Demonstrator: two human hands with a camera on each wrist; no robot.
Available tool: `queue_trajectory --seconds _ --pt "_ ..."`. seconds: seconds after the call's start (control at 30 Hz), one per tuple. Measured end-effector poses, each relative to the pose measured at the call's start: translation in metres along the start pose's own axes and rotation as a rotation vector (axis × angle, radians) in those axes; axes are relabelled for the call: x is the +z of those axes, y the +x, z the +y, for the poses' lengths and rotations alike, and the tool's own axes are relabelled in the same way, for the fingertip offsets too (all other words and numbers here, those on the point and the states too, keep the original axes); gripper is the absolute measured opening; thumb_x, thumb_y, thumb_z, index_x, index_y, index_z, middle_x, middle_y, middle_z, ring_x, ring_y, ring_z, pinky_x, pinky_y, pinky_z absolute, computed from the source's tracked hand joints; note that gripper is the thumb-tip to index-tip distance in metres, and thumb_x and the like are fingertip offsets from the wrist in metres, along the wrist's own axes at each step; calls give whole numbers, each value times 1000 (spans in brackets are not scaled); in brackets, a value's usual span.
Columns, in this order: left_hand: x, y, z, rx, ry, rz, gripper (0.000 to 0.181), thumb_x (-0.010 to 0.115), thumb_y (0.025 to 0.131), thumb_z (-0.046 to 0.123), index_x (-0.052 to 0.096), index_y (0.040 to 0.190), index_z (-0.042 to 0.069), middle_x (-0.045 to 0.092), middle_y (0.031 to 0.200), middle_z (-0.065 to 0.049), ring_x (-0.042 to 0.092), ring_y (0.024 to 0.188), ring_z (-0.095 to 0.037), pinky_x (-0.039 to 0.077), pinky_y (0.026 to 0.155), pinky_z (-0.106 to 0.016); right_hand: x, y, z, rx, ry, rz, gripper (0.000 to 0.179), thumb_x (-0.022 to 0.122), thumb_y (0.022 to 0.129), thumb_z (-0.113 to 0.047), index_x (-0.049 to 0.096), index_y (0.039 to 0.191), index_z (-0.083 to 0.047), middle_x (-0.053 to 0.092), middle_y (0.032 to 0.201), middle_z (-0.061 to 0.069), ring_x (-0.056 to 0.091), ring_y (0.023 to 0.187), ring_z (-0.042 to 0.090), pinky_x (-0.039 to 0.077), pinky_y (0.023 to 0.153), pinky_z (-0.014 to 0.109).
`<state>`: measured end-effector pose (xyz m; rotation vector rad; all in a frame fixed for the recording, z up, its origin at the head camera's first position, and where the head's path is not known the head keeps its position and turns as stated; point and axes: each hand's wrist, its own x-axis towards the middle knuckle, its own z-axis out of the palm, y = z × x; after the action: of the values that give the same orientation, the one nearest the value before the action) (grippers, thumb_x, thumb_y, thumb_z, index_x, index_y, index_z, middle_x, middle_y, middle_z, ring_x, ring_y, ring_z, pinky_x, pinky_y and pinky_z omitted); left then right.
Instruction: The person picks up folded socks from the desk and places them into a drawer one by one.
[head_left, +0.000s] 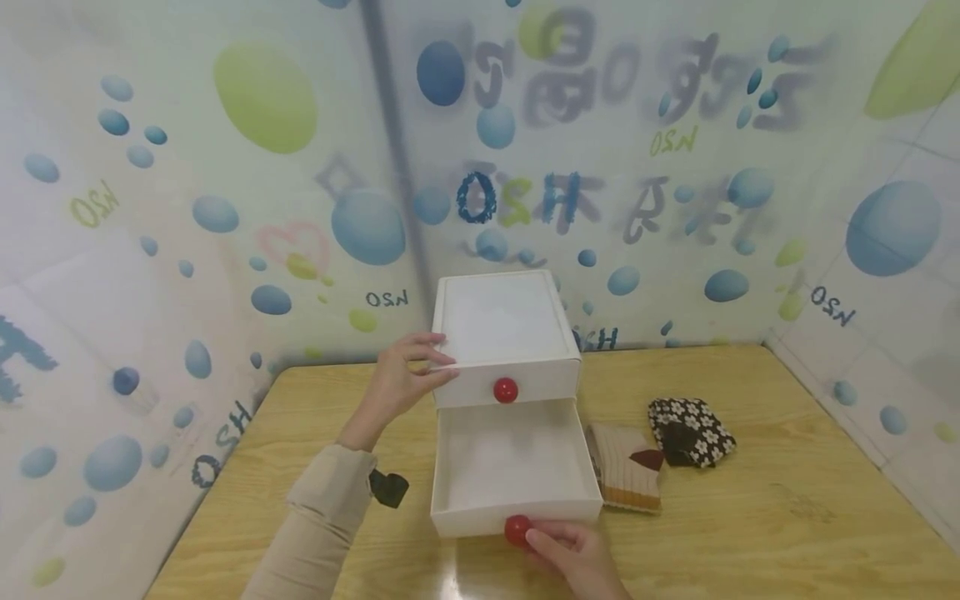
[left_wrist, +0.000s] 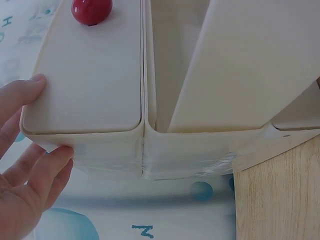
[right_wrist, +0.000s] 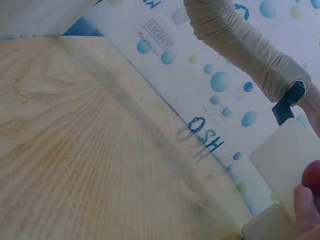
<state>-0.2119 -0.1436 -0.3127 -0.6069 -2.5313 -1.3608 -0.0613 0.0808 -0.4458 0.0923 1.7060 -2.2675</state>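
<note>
A white drawer cabinet with red ball knobs stands on the wooden table. Its top drawer is closed, and the drawer below is pulled well out, showing its white inner floor. My left hand grips the cabinet's upper left edge; in the left wrist view the thumb lies on the front rim and the fingers are against the outer face. At the front of the pulled-out drawer, my right hand pinches its red knob between thumb and fingers.
A beige striped cloth pouch lies just right of the drawer. Beyond it is a black pouch with white flowers. A patterned curtain rises around the table. A dark strap hangs at the left wrist.
</note>
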Motion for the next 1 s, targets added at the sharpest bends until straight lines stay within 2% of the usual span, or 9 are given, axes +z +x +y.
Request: queue_trajectory --seconds 0.17,0.3,0.43,0.6,0.83,1.0 --pt "0 0 1 -11 -2 1 12 75 72 8 68 78 0 55 119 -12 48 112 -32 52 79 -38 1 -4 2 60 24 1 26 65 82 -15 64 98 6 66 97 12 63 85 14 52 80 31" --pt "0 0 1 -16 -10 -2 12 75 72 8 68 78 1 54 120 -12 48 113 -32 51 80 -38 2 -6 4 67 50 18 27 67 81 -13 63 98 8 67 94 12 63 84 14 53 78 30" --pt "0 0 0 -21 -11 -5 11 75 72 8 68 79 1 54 120 -12 47 114 -32 51 80 -38 0 -6 5 74 34 6 31 67 80 -16 62 101 7 65 99 14 63 87 15 52 80 31" --pt "1 0 0 -13 0 -8 11 74 73 8 68 79 1 54 120 -12 47 114 -32 51 79 -36 0 -7 9 57 22 3 35 68 80 -15 60 103 10 65 100 15 62 90 17 51 81 32" --pt "1 0 0 3 -13 -3 11 74 73 7 68 79 0 54 119 -13 47 113 -33 51 79 -37 -1 -7 12 44 74 11 28 67 80 -11 62 100 8 66 97 12 62 88 15 51 81 32" --pt "1 0 -1 12 -14 -2 12 74 72 7 68 80 0 54 119 -14 47 114 -34 51 79 -38 -5 -9 12 32 41 -17 32 68 80 -12 60 102 9 65 98 13 62 89 16 50 82 33"
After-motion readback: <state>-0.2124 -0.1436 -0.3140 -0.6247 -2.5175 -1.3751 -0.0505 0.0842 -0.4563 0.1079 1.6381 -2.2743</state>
